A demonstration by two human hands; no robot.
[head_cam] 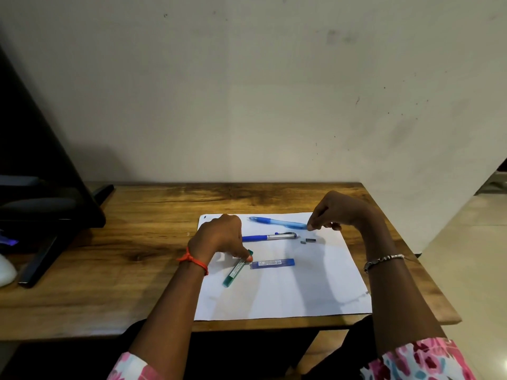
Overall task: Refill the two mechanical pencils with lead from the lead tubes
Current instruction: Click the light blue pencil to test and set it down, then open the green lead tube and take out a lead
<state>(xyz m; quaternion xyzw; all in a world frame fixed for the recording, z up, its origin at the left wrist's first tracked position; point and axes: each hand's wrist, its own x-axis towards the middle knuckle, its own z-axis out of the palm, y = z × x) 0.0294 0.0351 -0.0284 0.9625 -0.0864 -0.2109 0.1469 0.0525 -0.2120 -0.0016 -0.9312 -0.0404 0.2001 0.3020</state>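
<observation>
A white paper sheet (288,292) lies on the wooden table (153,242). On it lie a light-blue mechanical pencil (277,222), a blue and silver mechanical pencil (270,237), two small dark cap pieces (307,240), a blue lead tube (273,263) and a green lead tube (236,270). My left hand (219,237) reaches down and its fingertips pinch the upper end of the green tube. My right hand (334,209) hovers at the rear end of the light-blue pencil, fingers curled, thumb and forefinger touching the pencil's end.
A black monitor stand (55,215) and dark equipment fill the table's left side, with a white object (5,270) at the left edge. The wall stands right behind the table. The table's right edge drops to a tiled floor (466,256).
</observation>
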